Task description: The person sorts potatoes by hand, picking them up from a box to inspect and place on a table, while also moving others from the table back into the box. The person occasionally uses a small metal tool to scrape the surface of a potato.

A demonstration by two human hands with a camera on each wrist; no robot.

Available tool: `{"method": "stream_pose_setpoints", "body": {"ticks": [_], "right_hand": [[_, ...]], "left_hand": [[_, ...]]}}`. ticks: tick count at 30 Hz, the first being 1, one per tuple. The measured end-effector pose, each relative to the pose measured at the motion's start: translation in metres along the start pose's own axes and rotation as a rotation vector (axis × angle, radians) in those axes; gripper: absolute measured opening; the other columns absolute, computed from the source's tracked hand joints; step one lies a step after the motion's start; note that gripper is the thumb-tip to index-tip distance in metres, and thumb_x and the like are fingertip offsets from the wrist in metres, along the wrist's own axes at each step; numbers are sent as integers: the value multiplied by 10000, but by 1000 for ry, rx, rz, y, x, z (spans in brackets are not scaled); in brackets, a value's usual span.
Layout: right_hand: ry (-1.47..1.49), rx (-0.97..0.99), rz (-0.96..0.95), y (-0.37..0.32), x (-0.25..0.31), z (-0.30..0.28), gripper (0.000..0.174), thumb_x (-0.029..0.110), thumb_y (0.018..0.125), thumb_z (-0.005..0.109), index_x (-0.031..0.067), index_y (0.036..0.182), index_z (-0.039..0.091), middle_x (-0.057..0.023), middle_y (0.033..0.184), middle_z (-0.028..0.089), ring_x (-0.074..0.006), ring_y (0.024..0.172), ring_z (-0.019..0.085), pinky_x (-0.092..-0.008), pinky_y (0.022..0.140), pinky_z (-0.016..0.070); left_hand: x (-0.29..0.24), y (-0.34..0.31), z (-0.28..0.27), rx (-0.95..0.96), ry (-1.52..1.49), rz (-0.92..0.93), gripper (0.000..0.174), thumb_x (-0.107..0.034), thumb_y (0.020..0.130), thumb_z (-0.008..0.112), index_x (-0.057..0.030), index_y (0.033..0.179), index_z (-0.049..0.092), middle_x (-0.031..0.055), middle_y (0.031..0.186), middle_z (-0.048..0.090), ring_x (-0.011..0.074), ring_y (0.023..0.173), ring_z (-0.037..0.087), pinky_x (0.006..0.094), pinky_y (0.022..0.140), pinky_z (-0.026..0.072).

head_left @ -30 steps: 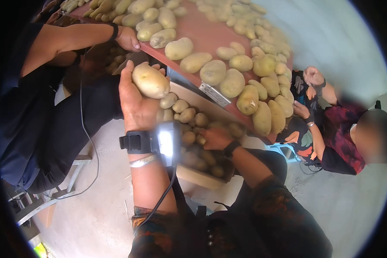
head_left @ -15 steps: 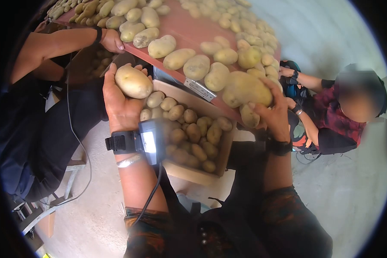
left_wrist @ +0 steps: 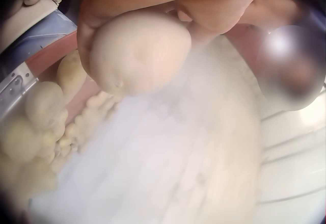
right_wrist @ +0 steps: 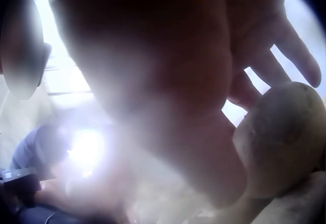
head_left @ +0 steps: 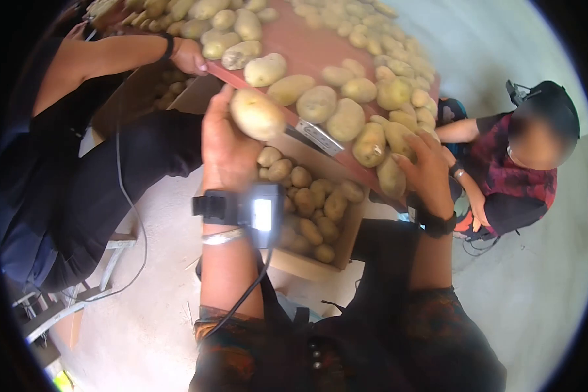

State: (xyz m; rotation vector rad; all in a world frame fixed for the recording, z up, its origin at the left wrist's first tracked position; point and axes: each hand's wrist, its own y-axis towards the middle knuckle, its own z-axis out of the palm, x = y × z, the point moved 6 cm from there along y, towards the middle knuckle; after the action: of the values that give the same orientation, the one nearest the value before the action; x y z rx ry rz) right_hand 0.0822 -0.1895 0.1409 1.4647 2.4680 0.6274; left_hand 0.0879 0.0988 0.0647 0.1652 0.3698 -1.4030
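Note:
My left hand [head_left: 228,140] holds a pale oval potato [head_left: 258,114] in its palm, raised beside the red table's edge. In the left wrist view, the fingers wrap around the near side of this potato [left_wrist: 140,53]. At the table's right corner, my right hand [head_left: 431,173] reaches over the outer potatoes with its fingers spread, the thumb by a potato [head_left: 391,176] at the edge. The right wrist view has the thumb against a potato [right_wrist: 280,137], the other fingers extended above it; part of the contact is hidden.
Many potatoes cover parts of the red tabletop [head_left: 300,46]. Below its edge stands a cardboard box [head_left: 349,242] of smaller potatoes. One person's hand [head_left: 189,57] rests on the table edge at left; another person [head_left: 529,163] is at right. A cable hangs at left.
My right hand has moved from the box up to the table corner. Half a second ago it held a large potato there; now its fingers are spread. My left hand still holds its potato.

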Motion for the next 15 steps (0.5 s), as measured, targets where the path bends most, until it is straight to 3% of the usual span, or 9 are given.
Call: {"method": "stream_pose_setpoints", "body": {"ticks": [2, 5, 7, 9, 11, 14, 15], "right_hand": [[45, -95, -52, 13, 15, -5, 387, 131, 694, 681, 37, 1053, 569, -157, 1059, 546, -336, 952, 527, -395, 799, 435], [522, -52, -110, 27, 55, -5, 374, 145, 739, 655, 16, 1074, 554, -157, 1073, 548, -309, 915, 562, -348, 802, 444], [746, 53, 22, 35, 93, 0, 439, 135, 740, 651, 19, 1140, 514, -162, 1078, 543, -309, 944, 551, -340, 815, 441], [793, -42, -168, 42, 118, 13, 510, 133, 733, 656, 26, 1196, 472, -165, 1077, 538, -293, 929, 547, -339, 809, 445], [745, -50, -187, 45, 120, 27, 521, 137, 732, 656, 23, 1204, 466, -169, 1089, 534, -282, 945, 545, -335, 819, 444], [724, -17, -202, 52, 105, 26, 541, 142, 729, 656, 5, 1213, 455, -183, 1117, 524, -265, 998, 535, -324, 852, 436], [816, -4, 12, 55, 81, 30, 538, 149, 731, 654, -4, 1208, 458, -189, 1101, 533, -270, 986, 543, -321, 848, 440]], "left_hand": [[6, -1, 6, 58, -3, -8, 426, -339, 894, 443, 15, 1130, 421, 187, 1028, 534, 303, 966, 540, 469, 870, 429], [13, 0, 11, 128, -13, -59, 376, -289, 937, 359, 18, 1149, 403, 178, 1045, 523, 304, 951, 544, 457, 858, 440], [26, -1, 22, 197, -42, -109, 359, -274, 950, 330, 18, 1147, 403, 176, 1054, 517, 307, 951, 544, 452, 857, 443], [35, -12, 39, 305, 105, -132, 406, -287, 953, 335, 29, 1203, 380, 167, 1128, 500, 279, 1017, 515, 415, 904, 412], [39, -26, 51, 388, 272, -105, 506, -346, 933, 404, 34, 1262, 351, 148, 1211, 477, 231, 1090, 479, 354, 931, 383], [43, -25, 44, 384, 385, -145, 562, -390, 904, 463, 30, 1259, 353, 158, 1208, 476, 230, 1090, 481, 331, 896, 397], [37, -25, 41, 335, 430, -124, 561, -387, 902, 465, 31, 1258, 350, 180, 1189, 483, 236, 1077, 492, 327, 877, 397]]}}
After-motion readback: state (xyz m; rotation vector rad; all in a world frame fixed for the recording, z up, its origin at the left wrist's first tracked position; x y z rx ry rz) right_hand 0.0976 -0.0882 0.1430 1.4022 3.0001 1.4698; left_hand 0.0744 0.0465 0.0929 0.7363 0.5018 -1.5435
